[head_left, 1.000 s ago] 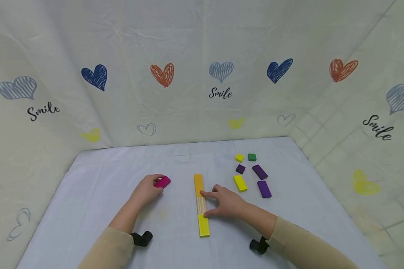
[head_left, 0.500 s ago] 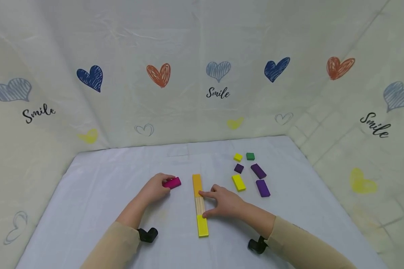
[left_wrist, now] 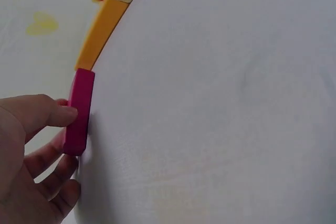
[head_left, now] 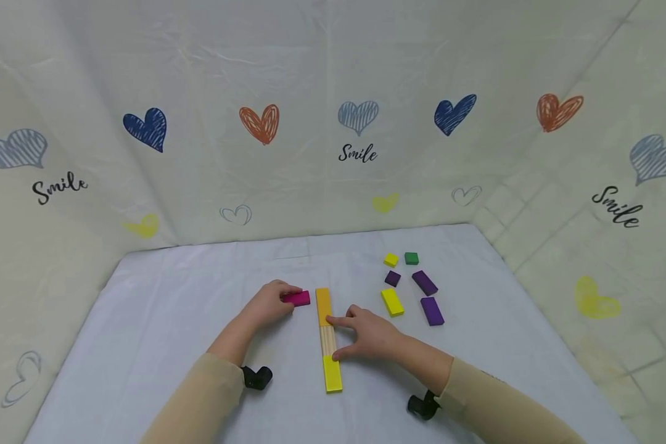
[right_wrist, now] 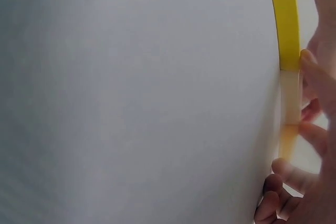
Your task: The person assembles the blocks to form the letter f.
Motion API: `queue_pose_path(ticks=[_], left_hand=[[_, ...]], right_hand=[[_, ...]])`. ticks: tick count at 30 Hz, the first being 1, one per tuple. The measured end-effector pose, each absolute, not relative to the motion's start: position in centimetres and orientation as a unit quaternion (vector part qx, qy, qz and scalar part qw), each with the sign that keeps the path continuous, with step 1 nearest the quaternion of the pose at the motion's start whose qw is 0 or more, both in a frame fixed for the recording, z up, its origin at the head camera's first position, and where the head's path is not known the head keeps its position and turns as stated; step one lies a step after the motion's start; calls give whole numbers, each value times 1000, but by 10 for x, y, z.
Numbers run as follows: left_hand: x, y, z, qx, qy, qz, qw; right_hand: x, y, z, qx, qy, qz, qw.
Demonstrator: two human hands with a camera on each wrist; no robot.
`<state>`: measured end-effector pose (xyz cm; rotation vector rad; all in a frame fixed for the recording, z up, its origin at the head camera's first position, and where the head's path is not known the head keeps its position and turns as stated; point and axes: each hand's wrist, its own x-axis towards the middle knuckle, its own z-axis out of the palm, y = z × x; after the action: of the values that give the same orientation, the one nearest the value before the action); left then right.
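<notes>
My left hand (head_left: 270, 303) pinches a magenta wooden block (head_left: 297, 298) between thumb and fingers. The block lies crosswise, a small gap left of the far orange block (head_left: 323, 306). That orange block, a plain wood block (head_left: 328, 341) and a yellow block (head_left: 333, 374) form a straight row, end to end. From the right side, my right hand (head_left: 372, 333) touches the row, index finger at the orange block and thumb at the yellow one, fingers spread. In the left wrist view the magenta block (left_wrist: 80, 111) shows under the thumb.
Right of the row lie loose blocks: a yellow one (head_left: 392, 302), two purple ones (head_left: 432, 311), a small dark purple one (head_left: 392, 279), a small yellow one (head_left: 391, 259) and a green one (head_left: 412, 258). A white cloth (head_left: 200, 271) covers the table; a printed curtain stands behind.
My left hand has slid the magenta block rightward toward the orange block, turning it from slanted to nearly crosswise. The right hand and the row stay in place.
</notes>
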<state>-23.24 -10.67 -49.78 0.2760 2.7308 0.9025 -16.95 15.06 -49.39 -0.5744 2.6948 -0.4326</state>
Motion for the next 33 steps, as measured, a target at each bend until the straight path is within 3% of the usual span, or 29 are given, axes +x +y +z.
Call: queue_pose_path(ticks=[33], left_hand=[[-242,-102,-513,114,933,320,121]], right_hand=[[-169,150,-496,-203,953,-144,173]])
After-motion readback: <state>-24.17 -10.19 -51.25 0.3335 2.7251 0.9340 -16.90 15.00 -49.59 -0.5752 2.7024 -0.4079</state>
